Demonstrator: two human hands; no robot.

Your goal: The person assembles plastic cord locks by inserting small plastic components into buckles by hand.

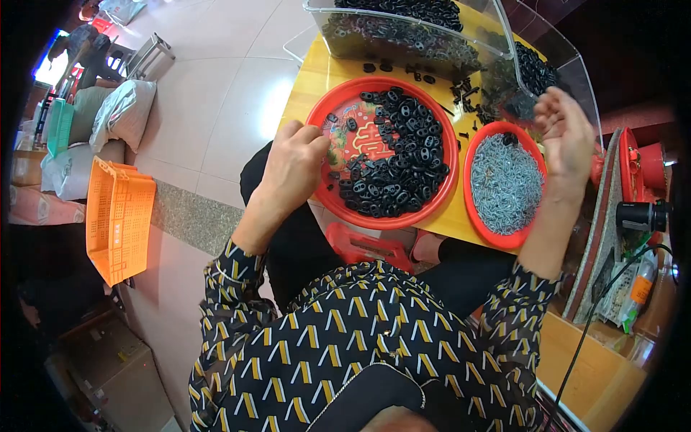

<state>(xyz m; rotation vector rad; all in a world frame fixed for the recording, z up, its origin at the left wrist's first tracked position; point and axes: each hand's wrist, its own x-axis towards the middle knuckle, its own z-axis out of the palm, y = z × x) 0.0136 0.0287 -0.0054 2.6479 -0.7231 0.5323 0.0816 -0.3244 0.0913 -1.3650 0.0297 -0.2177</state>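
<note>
My left hand (294,160) is at the left rim of a round red tray (325,204), its fingers curled inward; anything in them is hidden. Small black plastic pieces with two holes (404,189) lie heaped on the tray's right and lower parts, with a few loose ones near my left hand. My right hand (565,137) is raised by the right edge of a smaller red tray (497,241) full of silvery screws (507,186). Its fingers are bent together, and I cannot make out what they hold. One black piece (509,138) rests on the screws.
Clear plastic bins (417,45) of black parts stand at the back of the yellow table (306,93). Small dark parts (466,93) lie between bins and trays. An orange crate (119,223) is on the floor at left. A cable (586,324) runs down at right.
</note>
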